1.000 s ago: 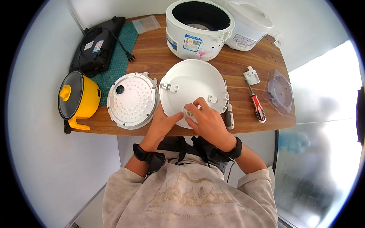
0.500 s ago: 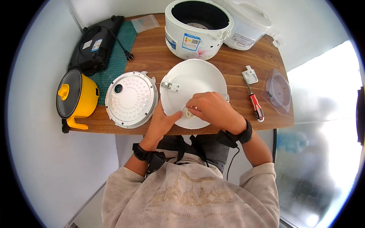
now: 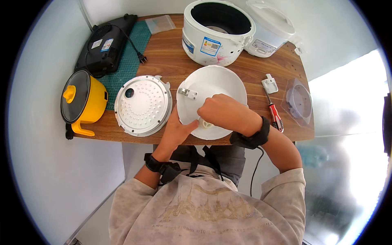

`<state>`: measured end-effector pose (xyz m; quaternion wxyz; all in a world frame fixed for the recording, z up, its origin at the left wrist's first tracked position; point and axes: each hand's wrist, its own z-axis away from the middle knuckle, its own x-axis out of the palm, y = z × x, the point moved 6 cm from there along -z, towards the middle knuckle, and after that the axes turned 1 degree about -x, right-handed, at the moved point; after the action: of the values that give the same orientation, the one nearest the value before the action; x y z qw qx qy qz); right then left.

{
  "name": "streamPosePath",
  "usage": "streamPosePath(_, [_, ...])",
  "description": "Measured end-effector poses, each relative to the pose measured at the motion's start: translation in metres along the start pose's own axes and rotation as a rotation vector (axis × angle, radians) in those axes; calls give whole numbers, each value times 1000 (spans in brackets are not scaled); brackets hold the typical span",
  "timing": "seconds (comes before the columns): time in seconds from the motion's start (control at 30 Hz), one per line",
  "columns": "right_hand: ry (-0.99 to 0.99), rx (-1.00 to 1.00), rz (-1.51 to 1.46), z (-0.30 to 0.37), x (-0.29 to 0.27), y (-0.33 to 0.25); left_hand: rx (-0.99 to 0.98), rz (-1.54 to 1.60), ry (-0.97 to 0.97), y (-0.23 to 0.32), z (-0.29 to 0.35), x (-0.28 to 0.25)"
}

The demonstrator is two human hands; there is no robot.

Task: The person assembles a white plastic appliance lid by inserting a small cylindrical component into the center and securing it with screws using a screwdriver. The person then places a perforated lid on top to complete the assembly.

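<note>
A white round rice cooker lid shell (image 3: 216, 77) lies hollow side up at the table's front edge. My left hand (image 3: 179, 125) grips its left rim, with the thumb reaching inside toward a small cream ring-shaped part (image 3: 206, 124). Over that part my right hand (image 3: 228, 113) is curled closed, its fingertips hidden beneath the knuckles; what they pinch, if anything, does not show. A small metal-and-white hinge piece (image 3: 188, 94) sits at the shell's left inner side. To the left lies a round silver inner lid plate (image 3: 143, 106) with a dark hole.
Behind stand a white rice cooker body (image 3: 216, 47) and another white cooker (image 3: 269, 30). A red-black screwdriver (image 3: 276, 117), white bracket (image 3: 270, 84) and clear plastic piece (image 3: 299, 101) lie right. A yellow pot (image 3: 94, 100), black appliance (image 3: 102, 49) and green mat (image 3: 136, 43) occupy the left.
My right wrist has turned over and its elbow swung outward, so the fingers are now tucked under the fist. My left hand keeps its grip on the shell. The view has shifted slightly.
</note>
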<state>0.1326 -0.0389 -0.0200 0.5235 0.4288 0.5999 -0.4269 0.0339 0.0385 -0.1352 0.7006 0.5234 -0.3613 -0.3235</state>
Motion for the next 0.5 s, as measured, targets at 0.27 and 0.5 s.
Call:
streamPosePath(0.27, [-28, 29, -2, -4, 5, -3, 65, 19, 15, -1, -1, -1])
streamPosePath(0.5, [8, 202, -448, 8, 18, 26, 64, 72, -40, 5, 0, 3])
